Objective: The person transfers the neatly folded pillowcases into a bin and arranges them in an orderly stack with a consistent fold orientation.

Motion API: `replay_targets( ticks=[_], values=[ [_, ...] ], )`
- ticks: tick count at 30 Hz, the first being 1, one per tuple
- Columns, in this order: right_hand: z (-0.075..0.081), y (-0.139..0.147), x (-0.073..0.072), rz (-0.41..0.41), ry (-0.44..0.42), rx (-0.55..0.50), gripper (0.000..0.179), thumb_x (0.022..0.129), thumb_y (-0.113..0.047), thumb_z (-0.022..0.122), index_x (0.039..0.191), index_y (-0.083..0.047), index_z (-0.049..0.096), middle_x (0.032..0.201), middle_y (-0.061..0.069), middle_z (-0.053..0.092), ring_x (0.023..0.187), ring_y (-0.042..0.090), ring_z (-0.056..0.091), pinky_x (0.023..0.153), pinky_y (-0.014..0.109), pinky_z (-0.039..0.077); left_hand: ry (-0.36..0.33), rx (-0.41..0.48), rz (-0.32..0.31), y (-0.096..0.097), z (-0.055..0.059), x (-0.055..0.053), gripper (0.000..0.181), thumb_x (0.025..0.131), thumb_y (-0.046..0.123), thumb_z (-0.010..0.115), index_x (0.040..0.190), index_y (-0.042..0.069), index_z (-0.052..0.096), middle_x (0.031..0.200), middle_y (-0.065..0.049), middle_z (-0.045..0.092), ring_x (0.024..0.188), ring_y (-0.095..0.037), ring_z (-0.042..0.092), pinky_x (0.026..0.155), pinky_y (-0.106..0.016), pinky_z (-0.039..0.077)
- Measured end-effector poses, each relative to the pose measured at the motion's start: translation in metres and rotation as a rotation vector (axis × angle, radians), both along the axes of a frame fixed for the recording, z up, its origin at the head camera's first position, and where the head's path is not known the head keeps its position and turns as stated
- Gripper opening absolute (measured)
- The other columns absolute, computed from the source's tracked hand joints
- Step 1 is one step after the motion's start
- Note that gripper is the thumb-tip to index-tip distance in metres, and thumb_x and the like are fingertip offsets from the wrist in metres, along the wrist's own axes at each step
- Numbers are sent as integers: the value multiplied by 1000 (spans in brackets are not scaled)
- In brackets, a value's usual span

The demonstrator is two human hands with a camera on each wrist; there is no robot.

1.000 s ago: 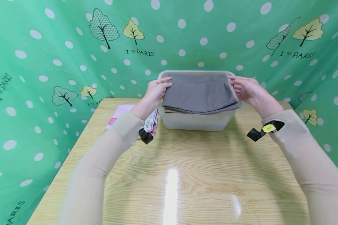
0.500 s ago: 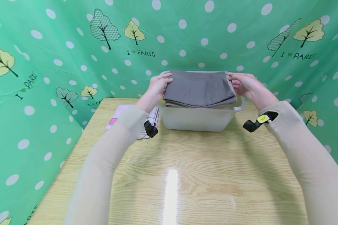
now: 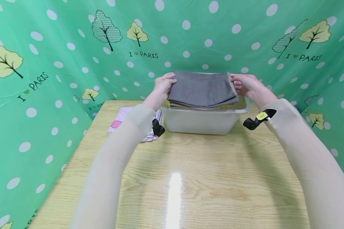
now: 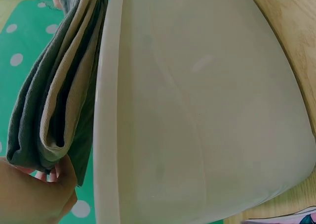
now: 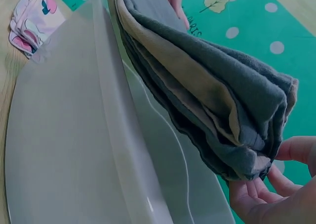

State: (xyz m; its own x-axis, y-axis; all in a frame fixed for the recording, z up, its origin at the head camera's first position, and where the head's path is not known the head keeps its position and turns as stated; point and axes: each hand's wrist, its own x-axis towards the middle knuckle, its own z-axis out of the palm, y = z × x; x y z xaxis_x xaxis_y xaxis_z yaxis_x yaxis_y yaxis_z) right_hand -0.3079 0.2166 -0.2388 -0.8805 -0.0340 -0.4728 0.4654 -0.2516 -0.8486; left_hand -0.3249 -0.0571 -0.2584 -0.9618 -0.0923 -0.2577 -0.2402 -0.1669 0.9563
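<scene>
A folded dark grey garment [image 3: 202, 89] with beige inner layers is held level over a translucent white plastic bin [image 3: 200, 122]. My left hand [image 3: 161, 87] pinches its left end and my right hand [image 3: 247, 85] pinches its right end. Seen from the left wrist, the garment's stacked folds [image 4: 59, 85] stand beside the bin's rim, with thumb and fingers of the left hand [image 4: 39, 194] at their lower corner. In the right wrist view the right hand [image 5: 276, 189] grips the other corner, and the bundle is above the bin's opening. Something yellow [image 3: 225, 107] shows inside the bin, mostly hidden.
A folded pink printed cloth [image 3: 123, 117] lies on the wooden table [image 3: 206, 178] left of the bin, partly behind my left forearm. A green dotted curtain [image 3: 195, 35] hangs behind the table and along both sides.
Both hands have shifted the garment slightly away from me, toward the back of the bin. The right hand also came a little leftward. More of the bin's front rim and yellow contents shows.
</scene>
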Motion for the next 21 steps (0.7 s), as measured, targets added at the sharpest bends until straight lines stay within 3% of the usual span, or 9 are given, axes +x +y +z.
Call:
replay_targets(
  ticks=[5,15,21],
  values=[
    [-1,-1,-3,-5,-3,2,30,83,-4,58,110,-17,58,68,2,63,58,12,58,57,24,49,-7,3,13,2,-3,-2,38,82,-2,57,117,12,58,124,-2,52,101,-18,55,82,-26,46],
    [-4,-1,-5,5,1,40,24,84,-4,56,105,-15,55,72,0,62,64,12,58,60,23,49,-20,-62,32,5,-8,-1,35,83,0,57,116,12,59,126,1,49,98,-13,54,84,-23,44],
    [-5,-2,-8,-10,-4,48,37,85,-2,55,117,-18,52,72,-1,61,64,11,58,61,23,49,-23,-110,42,6,-8,-2,35,83,1,57,116,13,60,130,2,46,108,-13,50,89,-22,41]
  ],
)
